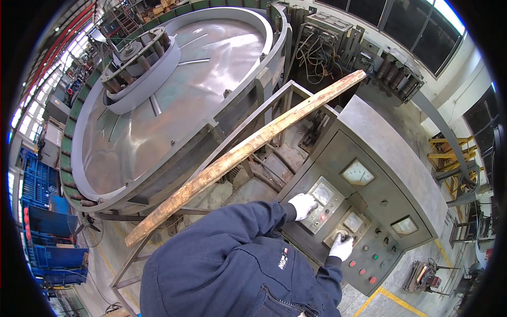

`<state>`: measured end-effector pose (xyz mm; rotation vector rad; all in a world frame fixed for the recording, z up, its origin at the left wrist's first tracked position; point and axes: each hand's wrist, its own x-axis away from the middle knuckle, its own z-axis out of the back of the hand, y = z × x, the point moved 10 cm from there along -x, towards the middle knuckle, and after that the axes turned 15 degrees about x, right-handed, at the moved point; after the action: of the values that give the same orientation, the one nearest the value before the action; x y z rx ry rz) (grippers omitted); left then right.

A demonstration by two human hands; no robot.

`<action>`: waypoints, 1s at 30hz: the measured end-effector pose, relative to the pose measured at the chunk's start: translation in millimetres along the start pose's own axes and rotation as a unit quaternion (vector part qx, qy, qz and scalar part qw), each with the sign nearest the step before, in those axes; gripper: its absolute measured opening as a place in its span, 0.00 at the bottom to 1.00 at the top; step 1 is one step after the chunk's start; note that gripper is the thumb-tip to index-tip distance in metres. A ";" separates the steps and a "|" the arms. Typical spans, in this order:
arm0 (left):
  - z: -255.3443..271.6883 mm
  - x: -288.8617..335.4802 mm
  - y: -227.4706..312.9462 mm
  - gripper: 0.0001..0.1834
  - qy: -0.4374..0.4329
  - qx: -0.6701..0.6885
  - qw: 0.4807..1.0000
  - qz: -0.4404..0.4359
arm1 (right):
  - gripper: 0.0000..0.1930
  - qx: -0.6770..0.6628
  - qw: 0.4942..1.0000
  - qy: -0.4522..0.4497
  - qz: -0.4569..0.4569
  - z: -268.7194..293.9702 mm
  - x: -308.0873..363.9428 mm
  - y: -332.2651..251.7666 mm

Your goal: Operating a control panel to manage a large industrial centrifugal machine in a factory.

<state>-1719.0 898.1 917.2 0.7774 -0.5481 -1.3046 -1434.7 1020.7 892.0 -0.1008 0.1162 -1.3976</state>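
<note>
I stand at a grey metal control cabinet point(392, 158) with three dial meters and rows of red, green and black buttons point(369, 264). Both my hands wear white gloves, and my sleeves are dark blue. My left hand point(302, 205) is closed on a small knob point(316, 204) beside the left meter point(323, 193). My right hand point(341, 247) grips a dark knob point(344, 236) just below the middle meter point(353, 222). The knobs are mostly hidden under my fingers.
A long worn wooden plank point(248, 149) lies slanted across a grey steel frame point(264, 87) left of the cabinet. Beyond it is a large round metal turntable point(158, 105). Blue crates point(50, 227) stand far left. Yellow floor lines point(396, 300) and small machinery point(422, 274) lie lower right.
</note>
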 end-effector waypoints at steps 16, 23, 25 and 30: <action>0.9 0.1 4.6 0.07 0.005 0.001 1.000 -0.025 | 0.21 0.012 1.000 0.002 0.009 -5.9 -1.1 3.4; 1.2 0.6 6.4 0.10 -0.003 0.004 1.000 -0.027 | 0.21 0.018 1.000 -0.005 0.004 -8.0 -1.9 4.6; 0.4 -0.4 7.6 0.09 -0.004 0.001 1.000 -0.030 | 0.21 0.019 1.000 -0.005 0.003 -10.6 -2.5 8.0; -0.4 1.4 3.2 0.07 -0.002 -0.008 1.000 -0.027 | 0.20 0.013 1.000 -0.006 0.004 -13.9 -4.3 5.8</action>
<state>-1716.3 897.0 919.3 0.7799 -0.5226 -1.3586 -1431.8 1025.8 877.5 -0.0865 0.0881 -1.3899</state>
